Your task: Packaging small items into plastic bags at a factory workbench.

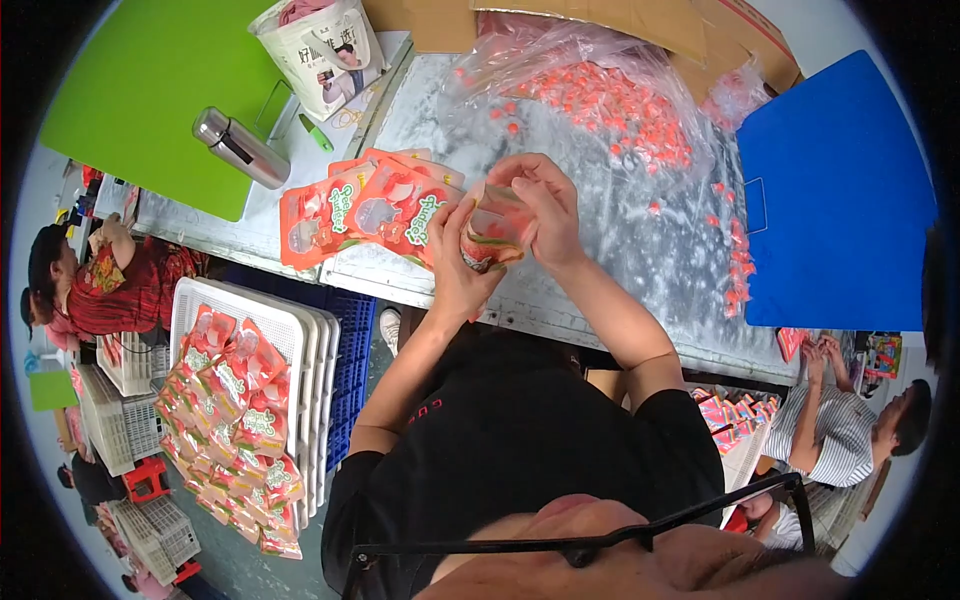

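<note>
Above the near edge of the metal-topped table I hold a red candy pouch (492, 243) with a see-through part. My left hand (458, 262) is wrapped round its near left side. My right hand (550, 212) has its fingers bent at the pouch's upper right edge; its fingertips are partly hidden, as is whatever is inside the pouch. Just left of my hands, several flat red printed pouches (375, 208) lie overlapping on the table. Farther off, a heap of small red wrapped candies (610, 105) spills from a clear plastic bag (490, 85).
A steel thermos (240, 148), a green-handled cutter (316, 133) and a white bag (322, 60) stand to the left. A blue board (835, 200) bounds the right, beside scattered candies (738, 265). White stacked trays (318, 400) hold filled pouches (235, 410). Other people work on both sides.
</note>
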Motion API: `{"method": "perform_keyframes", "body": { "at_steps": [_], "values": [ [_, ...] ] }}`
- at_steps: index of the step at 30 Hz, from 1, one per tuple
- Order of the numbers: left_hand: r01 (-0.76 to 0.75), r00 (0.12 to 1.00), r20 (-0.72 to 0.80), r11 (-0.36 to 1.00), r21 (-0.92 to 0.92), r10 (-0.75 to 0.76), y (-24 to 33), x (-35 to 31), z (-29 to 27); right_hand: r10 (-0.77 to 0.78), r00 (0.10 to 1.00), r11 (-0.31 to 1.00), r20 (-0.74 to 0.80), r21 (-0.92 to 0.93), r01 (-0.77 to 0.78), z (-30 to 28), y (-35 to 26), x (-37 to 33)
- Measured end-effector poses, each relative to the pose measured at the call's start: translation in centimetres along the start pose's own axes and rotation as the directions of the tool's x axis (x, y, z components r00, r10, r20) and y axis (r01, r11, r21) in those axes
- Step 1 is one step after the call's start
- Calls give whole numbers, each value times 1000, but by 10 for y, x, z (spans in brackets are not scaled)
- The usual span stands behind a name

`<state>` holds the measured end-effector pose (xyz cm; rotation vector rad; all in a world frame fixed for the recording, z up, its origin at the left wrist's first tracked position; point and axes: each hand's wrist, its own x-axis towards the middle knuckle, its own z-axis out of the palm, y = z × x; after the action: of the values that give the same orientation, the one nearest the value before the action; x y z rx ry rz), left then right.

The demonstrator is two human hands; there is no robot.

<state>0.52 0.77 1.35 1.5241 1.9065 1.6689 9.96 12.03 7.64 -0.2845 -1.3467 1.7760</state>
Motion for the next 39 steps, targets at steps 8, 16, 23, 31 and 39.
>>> {"method": "perform_keyframes", "body": {
  "at_steps": [8,16,23,31,39],
  "values": [
    [-109,970,-210,991,82,124,-10,1,27,-211,977,949,22,-234,210,5,-26,11],
    [20,980,-198,985,172,15,-40,-42,12,-1,759,388,651,-700,600,-17,-26,-40],
    [221,959,246,918,-330,-143,-38,-15,-31,88,728,266,680,-720,641,-30,-43,-41],
    [443,771,582,875,-198,-259,-35,-1,-38,166,750,-56,641,-753,656,10,-70,-39],
    [236,888,459,863,-446,-5,-32,-14,-23,692,434,185,577,-722,666,16,-43,-29]
  ]
}}
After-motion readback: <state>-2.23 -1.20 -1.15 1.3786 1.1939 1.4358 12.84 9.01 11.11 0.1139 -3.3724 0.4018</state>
